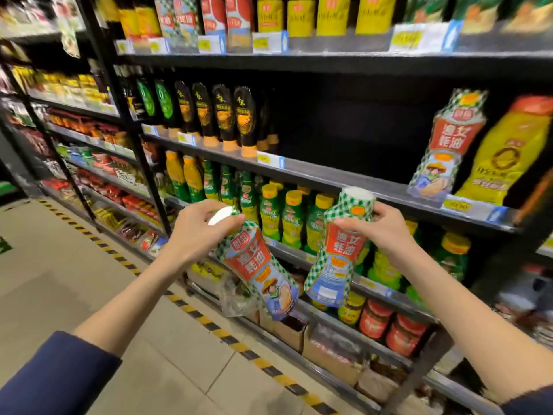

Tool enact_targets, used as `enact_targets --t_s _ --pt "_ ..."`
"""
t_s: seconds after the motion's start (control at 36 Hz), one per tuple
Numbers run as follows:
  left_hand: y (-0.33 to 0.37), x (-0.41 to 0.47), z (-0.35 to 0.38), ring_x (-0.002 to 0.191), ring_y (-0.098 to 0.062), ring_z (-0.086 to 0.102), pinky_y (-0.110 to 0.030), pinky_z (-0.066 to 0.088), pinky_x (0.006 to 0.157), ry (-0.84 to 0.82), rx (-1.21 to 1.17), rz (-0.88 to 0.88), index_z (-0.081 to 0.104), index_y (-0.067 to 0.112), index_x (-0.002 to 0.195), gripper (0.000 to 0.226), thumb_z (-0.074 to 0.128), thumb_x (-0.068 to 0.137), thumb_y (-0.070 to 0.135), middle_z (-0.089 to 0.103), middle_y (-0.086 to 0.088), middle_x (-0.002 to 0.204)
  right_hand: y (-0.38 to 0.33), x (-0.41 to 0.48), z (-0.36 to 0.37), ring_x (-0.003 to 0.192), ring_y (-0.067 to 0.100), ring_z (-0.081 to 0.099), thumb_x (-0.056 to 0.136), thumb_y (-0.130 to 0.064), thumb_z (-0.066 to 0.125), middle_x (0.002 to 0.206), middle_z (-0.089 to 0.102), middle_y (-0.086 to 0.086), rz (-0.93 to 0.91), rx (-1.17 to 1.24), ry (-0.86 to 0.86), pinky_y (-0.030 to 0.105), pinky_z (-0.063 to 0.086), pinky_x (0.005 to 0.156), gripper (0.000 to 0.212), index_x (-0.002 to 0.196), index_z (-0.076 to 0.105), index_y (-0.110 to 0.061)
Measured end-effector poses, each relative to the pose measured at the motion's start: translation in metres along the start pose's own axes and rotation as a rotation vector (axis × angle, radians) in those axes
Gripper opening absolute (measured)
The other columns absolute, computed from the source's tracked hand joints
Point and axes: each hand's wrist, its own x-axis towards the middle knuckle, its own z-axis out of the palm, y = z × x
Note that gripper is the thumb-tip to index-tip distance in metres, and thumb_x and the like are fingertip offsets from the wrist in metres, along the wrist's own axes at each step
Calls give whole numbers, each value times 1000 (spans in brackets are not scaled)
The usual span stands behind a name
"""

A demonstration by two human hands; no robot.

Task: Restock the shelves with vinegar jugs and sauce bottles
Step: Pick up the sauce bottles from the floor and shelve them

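My left hand grips the neck of a green-checked sauce bottle with a red label and white cap, tilted with its base toward the lower right. In my right hand is a second identical sauce bottle, held nearly upright by its neck. Both bottles hang in front of the dark middle shelf. A matching bottle stands on that shelf at the right, beside a yellow bottle. Between it and the dark bottles at the left, the shelf has a wide gap.
Green and yellow bottles fill the shelf below my hands. Red-lidded jars and cardboard boxes sit on the lowest levels. The tiled floor with a yellow-black striped line runs at the left. Shelving continues down the aisle.
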Motion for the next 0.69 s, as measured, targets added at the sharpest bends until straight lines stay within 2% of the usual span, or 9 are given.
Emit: enact_targets --t_s 0.03,0.14,0.19,0.25,0.36,0.42,0.56,0.61,0.69 --pt "5 8 3 92 -16 64 -35 54 74 5 -6 17 67 16 95 65 59 61 71 67 -1 101 -4 5 -5 90 15 70 62 -28 86 99 73 -1 -21 1 7 34 56 78 49 105 69 -14" --pt "26 40 13 83 -2 61 -27 51 65 48 -19 81 66 24 85 35 63 72 56 64 14 89 -25 25 -23 87 10 70 63 -28 85 97 74 -4 -74 43 49 27 53 72 45 104 68 -16" --pt "34 57 17 80 0 61 -22 47 61 48 -21 110 66 24 85 23 69 80 47 65 15 88 -36 35 -30 86 10 71 62 -29 86 93 75 -4 -96 55 73 30 54 74 41 99 71 -19" --pt "40 77 21 77 1 62 -21 45 60 43 -37 121 67 26 82 13 65 85 39 66 14 84 -45 44 -39 87 12 71 63 -28 85 92 75 -5 -116 64 104 33 55 77 37 96 72 -20" --pt "50 115 25 82 -7 65 -29 53 67 44 -108 167 71 16 89 23 64 87 38 70 5 89 -66 61 -52 87 15 71 65 -23 84 91 75 -4 -187 94 165 37 56 79 30 92 72 -19" --pt "54 133 27 79 0 63 -22 51 66 33 -120 228 70 14 90 30 64 83 43 69 3 93 -76 69 -55 86 14 71 65 -21 83 89 76 -4 -226 101 197 35 55 77 26 88 71 -20" --pt "69 179 29 80 -4 63 -23 47 61 -1 -255 285 68 11 98 70 54 57 65 68 0 90 -97 91 -61 86 11 71 65 -17 82 87 75 -5 -339 81 245 26 54 74 25 87 71 -20" --pt "71 199 31 76 -2 62 -16 48 59 10 -279 292 69 12 96 67 56 56 64 68 -1 88 -104 100 -62 85 9 70 68 -11 80 85 75 -7 -384 57 256 21 54 72 23 87 70 -20" --pt "73 227 37 74 -10 65 -27 52 60 16 -332 265 70 12 95 49 68 67 52 70 -2 83 -111 112 -61 85 6 70 69 -9 80 85 75 -11 -441 27 270 16 52 69 27 92 70 -19"
